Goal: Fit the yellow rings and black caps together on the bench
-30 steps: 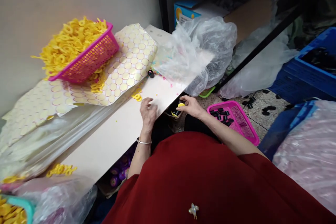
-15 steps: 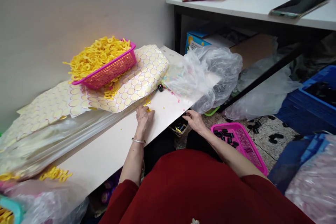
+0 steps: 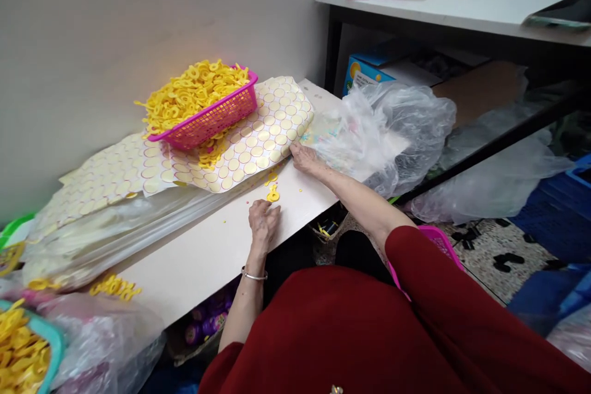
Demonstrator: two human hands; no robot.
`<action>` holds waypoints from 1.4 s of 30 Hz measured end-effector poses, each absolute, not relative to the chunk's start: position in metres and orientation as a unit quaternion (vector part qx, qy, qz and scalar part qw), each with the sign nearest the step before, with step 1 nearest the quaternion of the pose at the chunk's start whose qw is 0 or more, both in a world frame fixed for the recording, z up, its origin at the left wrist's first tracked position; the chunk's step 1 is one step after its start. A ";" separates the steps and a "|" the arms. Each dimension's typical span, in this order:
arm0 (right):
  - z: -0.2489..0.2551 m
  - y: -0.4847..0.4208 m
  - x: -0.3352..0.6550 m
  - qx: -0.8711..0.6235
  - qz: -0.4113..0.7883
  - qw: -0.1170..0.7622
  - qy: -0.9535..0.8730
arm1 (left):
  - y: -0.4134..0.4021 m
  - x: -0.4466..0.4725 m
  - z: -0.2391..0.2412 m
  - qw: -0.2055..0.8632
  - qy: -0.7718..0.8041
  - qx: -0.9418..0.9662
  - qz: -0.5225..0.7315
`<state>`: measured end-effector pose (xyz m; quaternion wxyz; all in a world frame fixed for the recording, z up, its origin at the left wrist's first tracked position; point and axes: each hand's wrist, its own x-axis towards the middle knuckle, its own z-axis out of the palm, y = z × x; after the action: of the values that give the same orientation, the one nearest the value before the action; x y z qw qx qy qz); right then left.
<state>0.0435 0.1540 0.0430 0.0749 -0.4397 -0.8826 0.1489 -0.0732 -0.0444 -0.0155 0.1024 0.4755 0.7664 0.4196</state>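
Observation:
My left hand (image 3: pixel 264 221) rests on the white tabletop (image 3: pixel 198 265), fingers half curled and thumb apart, with nothing visible in it. Just beyond its fingertips lies a yellow ring-shaped plastic piece (image 3: pixel 273 195), with a few more yellow bits behind it. My right hand (image 3: pixel 305 159) reaches across to the edge of the circle-printed sticker sheet (image 3: pixel 258 141). Its fingers are closed and cover the place where a small black cap stood; the cap is hidden now. Behind, a pink basket (image 3: pixel 217 120) heaped with yellow ring pieces (image 3: pixel 194 92) sits tilted on the sheets.
Clear plastic bags (image 3: pixel 397 129) lie at the table's far end. Yellow pieces (image 3: pixel 114 287) and a teal-rimmed basket (image 3: pixel 53 338) are at lower left. Under the table edge is a box of black and yellow parts (image 3: pixel 329 226). Black pieces (image 3: pixel 508 260) litter the floor.
My right hand has moved from the table's near edge up and left to the black cap's place. My left hand has drawn back slightly from the yellow piece. The view has shifted left.

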 end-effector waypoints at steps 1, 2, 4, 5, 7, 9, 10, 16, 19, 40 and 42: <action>0.042 0.152 0.044 -0.436 0.148 0.072 -0.885 | -0.048 -0.075 -0.016 0.108 0.769 0.463 0.427; 0.042 0.148 0.046 -0.430 0.149 0.073 -0.887 | -0.051 -0.077 -0.017 0.115 0.772 0.450 0.434; 0.041 0.135 0.053 -0.419 0.154 0.077 -0.892 | -0.053 -0.079 -0.018 0.137 0.773 0.426 0.450; 0.040 0.126 0.057 -0.412 0.159 0.075 -0.894 | -0.053 -0.079 -0.018 0.146 0.772 0.416 0.458; 0.038 0.104 0.064 -0.392 0.174 0.065 -0.901 | -0.053 -0.075 -0.019 0.161 0.762 0.412 0.473; 0.035 0.080 0.069 -0.365 0.196 0.054 -0.909 | -0.053 -0.069 -0.019 0.173 0.742 0.431 0.484; 0.034 0.068 0.071 -0.348 0.209 0.054 -0.912 | -0.053 -0.066 -0.020 0.179 0.729 0.446 0.487; 0.041 0.036 0.063 -0.282 0.311 0.046 -0.906 | -0.052 -0.054 -0.022 0.200 0.702 0.479 0.488; 0.044 0.047 0.049 -0.316 0.332 0.032 -0.888 | -0.052 -0.057 -0.022 0.209 0.692 0.471 0.505; 0.005 0.094 0.035 -0.419 0.304 0.107 -0.849 | -0.061 -0.076 -0.042 0.185 0.692 0.478 0.509; 0.004 0.094 0.037 -0.411 0.303 0.154 -0.846 | -0.063 -0.077 -0.040 0.198 0.682 0.461 0.532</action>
<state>0.0375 0.0937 0.0038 0.1543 -0.4112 -0.8456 0.3033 -0.0766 -0.0631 -0.0395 0.1979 0.4613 0.6818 0.5322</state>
